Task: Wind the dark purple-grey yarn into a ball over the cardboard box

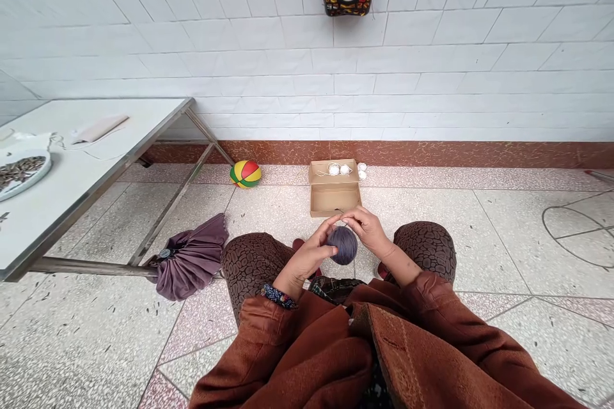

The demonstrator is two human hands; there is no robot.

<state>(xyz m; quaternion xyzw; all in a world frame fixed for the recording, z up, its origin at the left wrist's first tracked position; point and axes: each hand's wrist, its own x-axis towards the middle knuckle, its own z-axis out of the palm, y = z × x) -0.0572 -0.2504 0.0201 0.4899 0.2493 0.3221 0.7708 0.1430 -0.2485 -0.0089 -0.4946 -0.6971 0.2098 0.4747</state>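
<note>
A round ball of dark purple-grey yarn [343, 245] is between my hands, above the floor and between my knees. My left hand [314, 249] is closed around its left side, with the thumb pressed on the front. At the top of the ball, the fingers of my right hand [368, 229] are pinched together, close to the left fingertips. A dark strand seems to show at the right fingertips, though it is too fine to follow. Just beyond my hands lies an open cardboard box [334, 197], its lid raised toward the wall.
White balls with string [339, 169] rest in the box lid, and others [362, 170] beside it. A striped ball [245, 174] and a folded purple umbrella [194, 262] lie left, near a metal-legged table [119, 134]. A wire ring [582, 236] is on the right floor.
</note>
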